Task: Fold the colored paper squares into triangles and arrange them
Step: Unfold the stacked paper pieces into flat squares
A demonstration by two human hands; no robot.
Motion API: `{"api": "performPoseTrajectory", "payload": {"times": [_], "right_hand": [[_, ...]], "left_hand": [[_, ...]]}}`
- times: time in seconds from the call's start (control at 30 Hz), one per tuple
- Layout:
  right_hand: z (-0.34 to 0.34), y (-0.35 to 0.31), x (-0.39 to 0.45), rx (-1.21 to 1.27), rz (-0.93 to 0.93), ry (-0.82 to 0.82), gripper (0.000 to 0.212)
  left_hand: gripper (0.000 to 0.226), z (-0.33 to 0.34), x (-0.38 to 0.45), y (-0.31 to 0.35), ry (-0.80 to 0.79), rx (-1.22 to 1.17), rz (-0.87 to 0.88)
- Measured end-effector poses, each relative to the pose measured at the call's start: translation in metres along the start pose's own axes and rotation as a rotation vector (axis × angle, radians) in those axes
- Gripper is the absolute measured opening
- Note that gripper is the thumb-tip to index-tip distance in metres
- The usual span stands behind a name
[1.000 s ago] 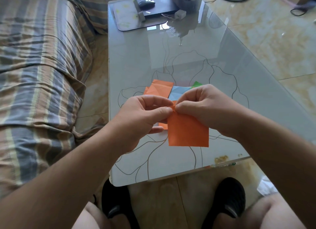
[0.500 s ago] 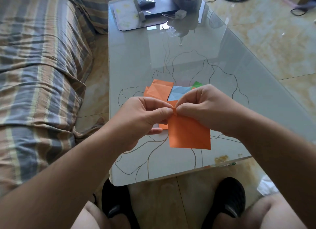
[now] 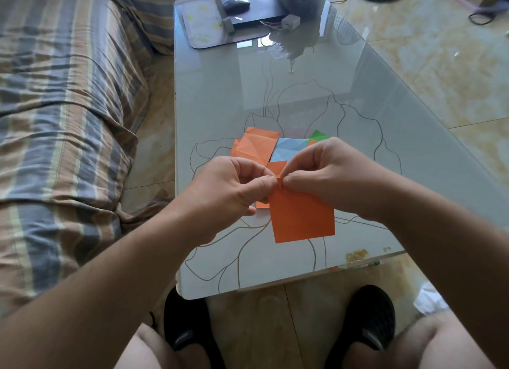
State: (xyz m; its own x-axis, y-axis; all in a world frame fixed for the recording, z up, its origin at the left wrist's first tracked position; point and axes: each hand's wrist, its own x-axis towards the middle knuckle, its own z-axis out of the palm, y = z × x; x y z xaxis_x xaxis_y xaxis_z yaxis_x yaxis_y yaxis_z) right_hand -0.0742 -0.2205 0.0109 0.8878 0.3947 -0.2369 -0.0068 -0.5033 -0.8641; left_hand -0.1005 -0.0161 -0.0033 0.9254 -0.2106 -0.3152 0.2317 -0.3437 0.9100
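You are holding an orange paper square up above the glass, its top corner pinched and its flat face hanging toward you, slightly tilted. Beyond it, more papers are lying on the tabletop: a creased orange sheet at the left, a creased light blue one just beside it, and a green corner peeking out at the right

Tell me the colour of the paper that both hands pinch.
Orange; the paper square shows best in the head view.

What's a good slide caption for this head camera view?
Both hands, left and right, pinch an orange paper square above the glass table.
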Motion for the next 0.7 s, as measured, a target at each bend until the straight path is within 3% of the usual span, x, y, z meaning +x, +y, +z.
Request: {"api": "performPoseTrajectory", "payload": {"times": [0.7], "right_hand": [[0.0024,0.0009,-0.0005,-0.036,0.002,-0.035,0.015]], "left_hand": [[0.012,-0.0017,-0.0014,0.003,-0.011,0.061,-0.008]]}}
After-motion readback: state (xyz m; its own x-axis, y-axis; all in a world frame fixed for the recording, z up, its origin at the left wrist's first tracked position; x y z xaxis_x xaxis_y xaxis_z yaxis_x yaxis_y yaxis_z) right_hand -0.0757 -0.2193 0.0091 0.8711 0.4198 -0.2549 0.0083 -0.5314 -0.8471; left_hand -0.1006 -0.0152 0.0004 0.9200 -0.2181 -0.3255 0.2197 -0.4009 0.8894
